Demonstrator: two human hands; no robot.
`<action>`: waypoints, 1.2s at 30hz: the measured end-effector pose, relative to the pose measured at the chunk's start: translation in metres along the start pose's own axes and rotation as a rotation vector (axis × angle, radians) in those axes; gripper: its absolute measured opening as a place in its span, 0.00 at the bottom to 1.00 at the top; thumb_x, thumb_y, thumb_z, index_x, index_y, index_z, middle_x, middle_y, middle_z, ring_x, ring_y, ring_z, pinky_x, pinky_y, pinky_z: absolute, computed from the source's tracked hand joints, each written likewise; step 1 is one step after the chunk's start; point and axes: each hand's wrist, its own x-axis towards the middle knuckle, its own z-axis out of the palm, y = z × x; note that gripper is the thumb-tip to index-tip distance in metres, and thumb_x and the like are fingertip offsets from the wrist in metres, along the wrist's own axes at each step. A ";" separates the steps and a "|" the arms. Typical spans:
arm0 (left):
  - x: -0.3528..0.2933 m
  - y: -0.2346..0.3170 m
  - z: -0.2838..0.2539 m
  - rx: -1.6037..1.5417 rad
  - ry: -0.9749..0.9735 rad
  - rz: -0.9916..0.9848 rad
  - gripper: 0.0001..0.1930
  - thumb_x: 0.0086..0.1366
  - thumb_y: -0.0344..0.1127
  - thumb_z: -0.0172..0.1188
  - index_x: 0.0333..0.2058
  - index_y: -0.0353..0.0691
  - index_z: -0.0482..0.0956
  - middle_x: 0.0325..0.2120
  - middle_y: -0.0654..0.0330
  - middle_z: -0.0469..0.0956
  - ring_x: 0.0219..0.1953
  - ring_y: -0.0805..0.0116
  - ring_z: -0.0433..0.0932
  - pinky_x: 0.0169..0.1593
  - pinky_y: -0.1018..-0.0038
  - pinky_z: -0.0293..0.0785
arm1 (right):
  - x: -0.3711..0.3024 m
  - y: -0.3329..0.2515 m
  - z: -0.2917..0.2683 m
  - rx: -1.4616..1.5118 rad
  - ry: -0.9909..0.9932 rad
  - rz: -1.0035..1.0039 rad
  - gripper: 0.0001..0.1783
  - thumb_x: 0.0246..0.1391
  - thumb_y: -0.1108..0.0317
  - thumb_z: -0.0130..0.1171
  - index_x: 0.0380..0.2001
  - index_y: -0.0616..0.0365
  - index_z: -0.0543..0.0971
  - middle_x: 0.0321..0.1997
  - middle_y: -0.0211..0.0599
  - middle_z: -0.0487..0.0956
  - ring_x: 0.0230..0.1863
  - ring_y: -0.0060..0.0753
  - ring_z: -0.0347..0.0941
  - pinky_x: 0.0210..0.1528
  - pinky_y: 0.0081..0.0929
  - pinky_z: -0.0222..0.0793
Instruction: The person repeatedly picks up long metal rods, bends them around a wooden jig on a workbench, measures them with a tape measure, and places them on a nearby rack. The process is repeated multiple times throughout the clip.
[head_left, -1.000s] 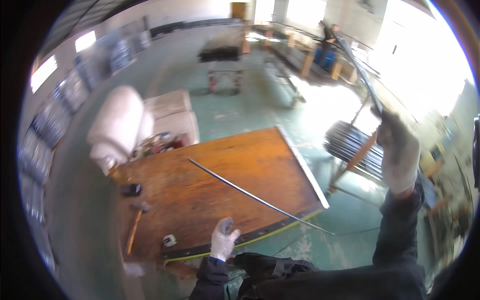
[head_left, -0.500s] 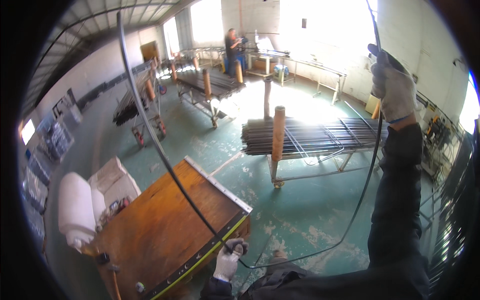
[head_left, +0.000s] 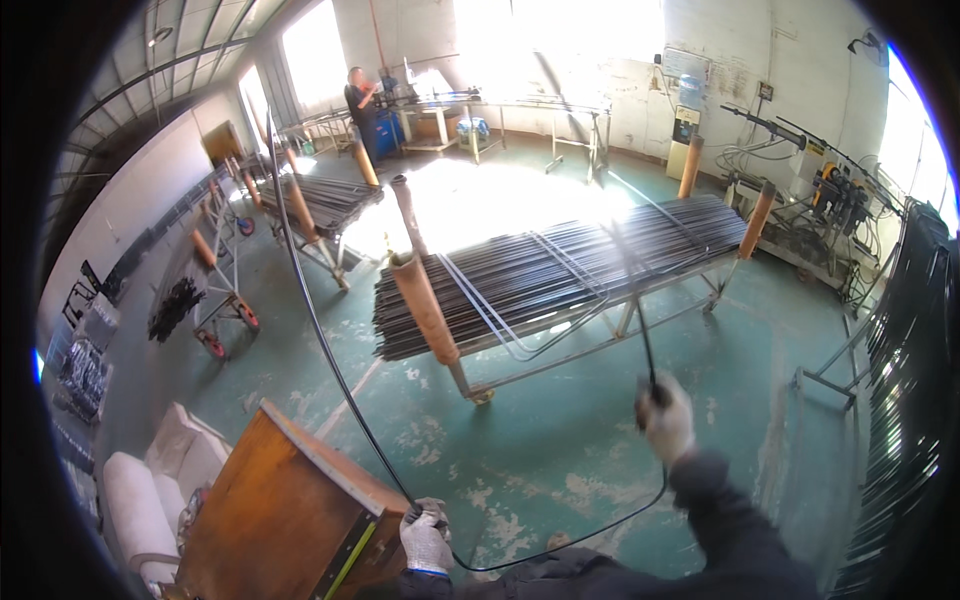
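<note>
A long black rod [head_left: 325, 345], bent into a wide U, spans both my hands. My left hand [head_left: 426, 540], in a white and grey work glove, is closed on it near the lower left bend, beside the wooden table's corner. From there one leg rises far up and to the left. My right hand [head_left: 667, 418], gloved the same way and slightly blurred, grips the other leg above the right bend. That leg's upper end smears with motion in front of the rod stack. The bottom of the U passes low before my body.
A wheeled rack piled with black rods [head_left: 560, 270] stands ahead, two bent frames on top. Brown posts [head_left: 427, 308] rise at its corners. The wooden table [head_left: 262, 500] lies at lower left. More rods [head_left: 910, 400] hang at right. A person [head_left: 362, 110] stands by a far bench.
My right hand has come down and left from high up, bringing its leg of the rod lower. The view has turned right; my left hand still holds the rod.
</note>
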 end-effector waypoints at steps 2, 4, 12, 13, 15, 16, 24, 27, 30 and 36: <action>0.034 -0.007 0.047 0.047 0.004 -0.001 0.08 0.84 0.35 0.68 0.41 0.41 0.86 0.26 0.66 0.80 0.20 0.76 0.72 0.22 0.73 0.62 | -0.037 0.073 -0.038 -0.120 0.101 0.130 0.10 0.79 0.68 0.70 0.53 0.63 0.88 0.29 0.28 0.85 0.29 0.19 0.78 0.32 0.29 0.75; 0.065 -0.009 0.106 0.091 -0.052 -0.040 0.07 0.83 0.37 0.70 0.42 0.43 0.85 0.26 0.67 0.79 0.20 0.77 0.71 0.23 0.74 0.62 | -0.045 0.138 -0.077 -0.178 0.195 0.101 0.09 0.80 0.69 0.68 0.54 0.63 0.87 0.35 0.28 0.85 0.32 0.19 0.78 0.34 0.27 0.75; 0.224 -0.045 0.304 0.191 -0.068 -0.044 0.03 0.82 0.32 0.70 0.45 0.44 0.84 0.27 0.65 0.80 0.20 0.75 0.71 0.24 0.72 0.66 | 0.161 0.172 -0.088 -0.456 0.361 0.109 0.15 0.75 0.62 0.73 0.51 0.65 0.91 0.40 0.56 0.93 0.43 0.51 0.94 0.50 0.41 0.86; 0.249 -0.057 0.334 0.175 -0.103 -0.051 0.03 0.82 0.31 0.70 0.45 0.43 0.84 0.28 0.64 0.81 0.20 0.74 0.72 0.24 0.72 0.67 | 0.193 0.175 -0.095 -0.497 0.377 0.095 0.15 0.74 0.62 0.74 0.51 0.65 0.91 0.40 0.57 0.93 0.44 0.53 0.94 0.51 0.41 0.86; 0.302 -0.075 0.377 0.196 -0.118 0.003 0.03 0.80 0.28 0.69 0.46 0.42 0.84 0.28 0.63 0.81 0.20 0.72 0.74 0.25 0.71 0.69 | 0.265 0.176 -0.092 -0.555 0.386 0.067 0.16 0.73 0.62 0.74 0.52 0.64 0.91 0.42 0.58 0.93 0.46 0.58 0.94 0.52 0.43 0.86; 0.326 -0.096 0.400 0.216 -0.130 0.009 0.04 0.78 0.26 0.69 0.46 0.42 0.83 0.28 0.63 0.82 0.21 0.72 0.75 0.25 0.70 0.70 | 0.296 0.179 -0.098 -0.589 0.385 0.051 0.16 0.72 0.61 0.74 0.51 0.64 0.91 0.43 0.58 0.93 0.47 0.59 0.94 0.52 0.44 0.86; 0.505 -0.114 0.471 0.625 -0.022 0.135 0.08 0.70 0.23 0.72 0.45 0.39 0.85 0.34 0.61 0.86 0.38 0.64 0.86 0.47 0.64 0.83 | 0.524 0.214 -0.036 -0.712 0.204 0.125 0.16 0.70 0.55 0.74 0.50 0.56 0.93 0.45 0.54 0.94 0.52 0.62 0.92 0.56 0.51 0.87; 0.543 -0.117 0.500 0.639 0.030 0.104 0.08 0.70 0.25 0.72 0.46 0.39 0.86 0.37 0.60 0.87 0.42 0.62 0.86 0.51 0.63 0.82 | 0.595 0.248 -0.022 -0.742 0.142 0.202 0.17 0.70 0.53 0.74 0.50 0.53 0.93 0.45 0.52 0.94 0.52 0.62 0.92 0.56 0.54 0.86; 0.576 -0.138 0.507 0.707 0.115 0.135 0.07 0.71 0.27 0.72 0.45 0.40 0.87 0.36 0.58 0.89 0.41 0.59 0.88 0.50 0.61 0.83 | 0.652 0.294 -0.006 -0.689 0.076 0.199 0.18 0.70 0.50 0.74 0.50 0.52 0.94 0.45 0.51 0.94 0.51 0.63 0.92 0.56 0.55 0.87; 0.616 -0.157 0.545 0.826 0.331 0.199 0.07 0.70 0.28 0.70 0.45 0.40 0.88 0.38 0.54 0.90 0.43 0.57 0.89 0.54 0.60 0.84 | 0.744 0.345 0.021 -0.779 -0.121 0.314 0.17 0.73 0.49 0.71 0.53 0.46 0.93 0.48 0.54 0.93 0.55 0.66 0.90 0.59 0.59 0.85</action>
